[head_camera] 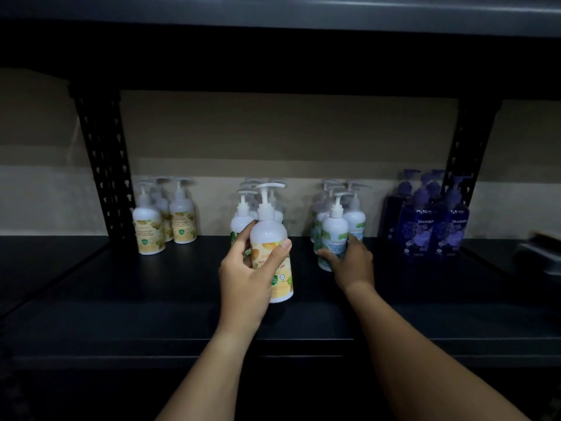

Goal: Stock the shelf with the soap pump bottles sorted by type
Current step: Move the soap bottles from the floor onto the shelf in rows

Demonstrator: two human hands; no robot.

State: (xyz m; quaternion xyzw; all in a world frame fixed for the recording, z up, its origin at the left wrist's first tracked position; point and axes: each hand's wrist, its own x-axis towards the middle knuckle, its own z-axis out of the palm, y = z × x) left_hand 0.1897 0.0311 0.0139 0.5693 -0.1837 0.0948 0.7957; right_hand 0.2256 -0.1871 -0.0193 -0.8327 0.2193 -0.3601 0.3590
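Observation:
My left hand [246, 271] grips a white pump bottle with a yellow-orange label [271, 244], held upright just above the black shelf [151, 299]. My right hand [352, 262] wraps the front white bottle with a blue-green label [335, 232], which stands in its cluster at centre right. A group of yellow-label bottles [165, 221] stands at the left. Behind the held bottle is a cluster of green-label bottles [241, 220]. Dark blue pump bottles [431, 226] stand at the right.
Black perforated uprights rise at the left [103, 165] and right [461, 165] of the bay. A dark shelf board [273, 50] hangs overhead. A grey flat object [543, 253] lies at the far right edge. Beige wall sits behind.

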